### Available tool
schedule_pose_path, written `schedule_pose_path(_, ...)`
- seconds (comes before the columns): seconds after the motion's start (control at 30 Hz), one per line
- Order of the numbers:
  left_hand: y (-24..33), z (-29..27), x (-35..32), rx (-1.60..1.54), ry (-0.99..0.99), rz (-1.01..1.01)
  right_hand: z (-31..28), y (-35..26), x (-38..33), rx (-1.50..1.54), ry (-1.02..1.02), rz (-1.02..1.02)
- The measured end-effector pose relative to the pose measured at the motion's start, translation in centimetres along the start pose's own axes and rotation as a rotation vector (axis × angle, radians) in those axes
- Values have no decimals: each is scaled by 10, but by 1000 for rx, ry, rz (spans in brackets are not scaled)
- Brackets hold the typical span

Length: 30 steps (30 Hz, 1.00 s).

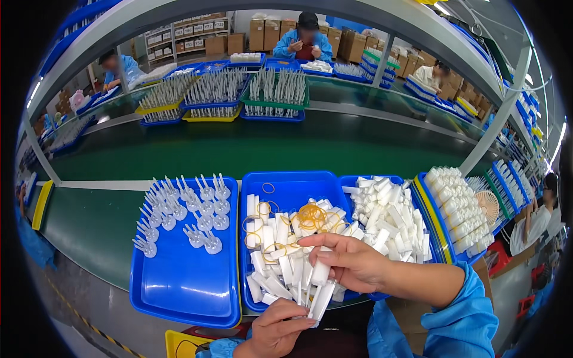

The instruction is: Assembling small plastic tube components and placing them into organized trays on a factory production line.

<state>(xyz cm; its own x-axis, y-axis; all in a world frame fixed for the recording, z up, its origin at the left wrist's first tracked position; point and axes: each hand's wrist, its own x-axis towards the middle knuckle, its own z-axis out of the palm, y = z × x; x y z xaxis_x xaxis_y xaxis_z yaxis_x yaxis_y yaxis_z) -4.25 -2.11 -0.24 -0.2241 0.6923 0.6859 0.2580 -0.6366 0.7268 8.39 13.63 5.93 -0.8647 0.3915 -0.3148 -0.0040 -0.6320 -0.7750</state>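
My left hand (277, 328) is closed on a small clear-and-white piece with thin white sticks (307, 293) pointing up, much like the pieces in the left tray. Just above it, my right hand (355, 259) pinches a white block-shaped piece (321, 271) between thumb and fingers. The two held pieces are close together; whether they touch I cannot tell. Under both hands lies a blue tray (286, 178) of loose white pieces (258, 262), with a tangle of tan rubber bands (313, 216) on top. Clear pieces with upright prongs (204, 206) stand in the blue tray (185, 292) at left.
More white pieces (382, 209) fill another blue tray to the right, beside stacked trays of banded white bundles (456, 206). Beyond runs a green conveyor belt (239, 149), then trays of upright pieces (274, 92). A metal post (498, 122) rises at right. Co-workers (305, 45) sit across.
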Motion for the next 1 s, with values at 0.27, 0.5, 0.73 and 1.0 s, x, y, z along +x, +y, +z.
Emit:
schedule_pose_path(0.27,2,-1,2,-4,-9,-58,-2,-2,-4,92,12,-16)
schedule_pose_path(0.5,-2,0,2,-17,-43,-78,-2,-7,-8,-568,97,-124)
schedule_pose_path(0.73,-9,1,2,-88,-79,-112,-3,-22,-22,-945,70,-63)
schedule_pose_path(1.0,-4,-3,-3,-68,-116,-114,4,1,-34,-972,19,-291)
